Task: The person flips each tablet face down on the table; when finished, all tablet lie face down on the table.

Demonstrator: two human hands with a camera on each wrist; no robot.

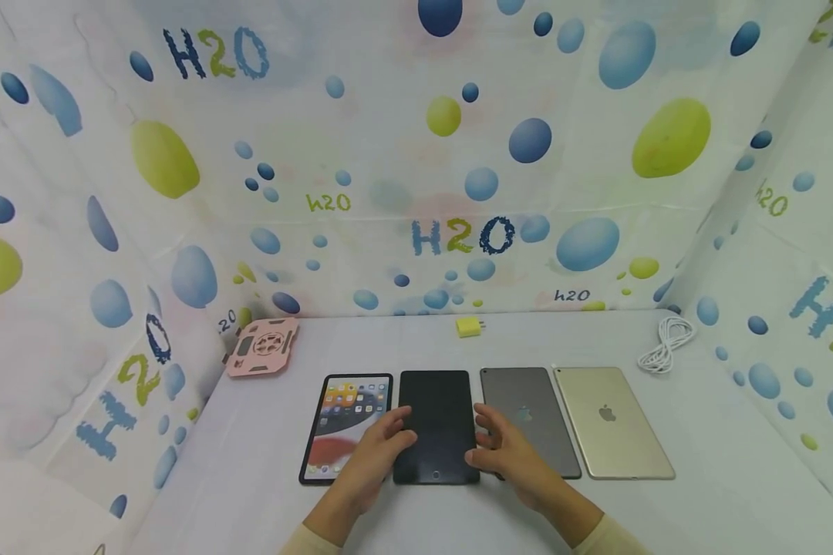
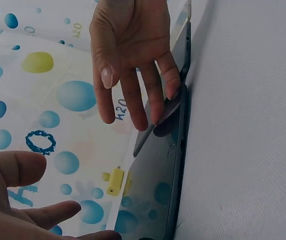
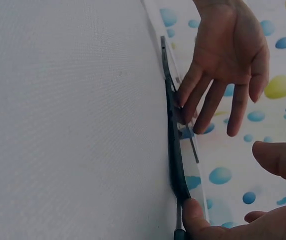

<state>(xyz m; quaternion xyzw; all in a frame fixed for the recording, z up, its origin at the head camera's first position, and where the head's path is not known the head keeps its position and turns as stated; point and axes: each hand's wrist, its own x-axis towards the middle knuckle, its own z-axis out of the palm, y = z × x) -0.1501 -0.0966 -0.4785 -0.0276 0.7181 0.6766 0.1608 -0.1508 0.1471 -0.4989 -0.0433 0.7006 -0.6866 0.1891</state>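
Observation:
A black tablet (image 1: 436,432) with a dark screen and a round home button lies face up between both hands. My left hand (image 1: 375,459) is beside its left edge, thumb over the screen and fingers parted. On the opposite edge is my right hand (image 1: 510,455), fingers spread and slightly bent, thumb by the tablet's side. The left wrist view shows the right palm (image 2: 137,45) facing the tablet (image 2: 155,175). In the right wrist view a right-hand finger (image 3: 195,217) is right at the tablet's edge. Neither hand grips anything.
Left of the black tablet lies a tablet with a lit screen (image 1: 340,439); to the right, face down, are a grey tablet (image 1: 537,435) and a gold tablet (image 1: 618,439). Farther back: a pink stand (image 1: 250,353), a yellow charger plug (image 1: 468,327) and a coiled white cable (image 1: 662,351).

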